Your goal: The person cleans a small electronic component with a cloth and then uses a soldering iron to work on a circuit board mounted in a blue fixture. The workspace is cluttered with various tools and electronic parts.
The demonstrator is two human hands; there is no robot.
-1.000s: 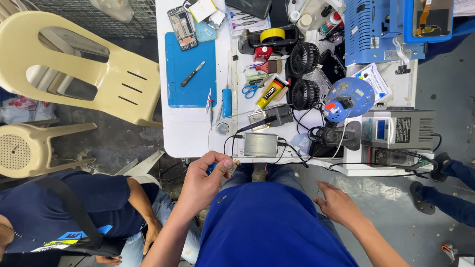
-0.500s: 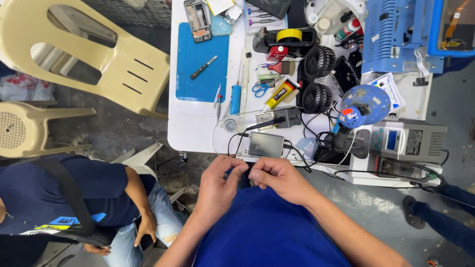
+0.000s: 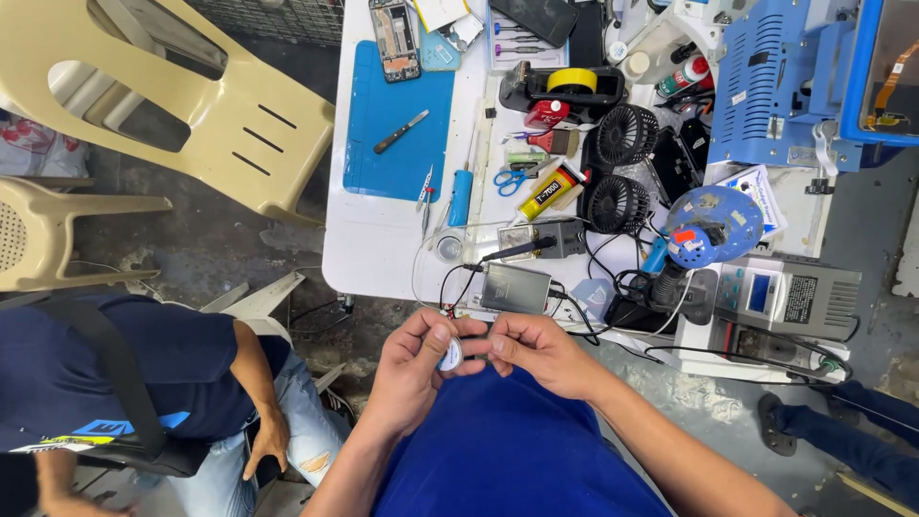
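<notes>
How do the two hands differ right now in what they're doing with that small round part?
The left hand cups the small round part with curled fingers; the right hand only pinches at its edge. The left comes from lower left, the right from lower right. Both are bare, meeting above the blue-clothed lap.

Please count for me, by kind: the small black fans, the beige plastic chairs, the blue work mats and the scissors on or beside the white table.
Small black fans: 2
Beige plastic chairs: 2
Blue work mats: 1
Scissors: 1
Total: 6
</notes>
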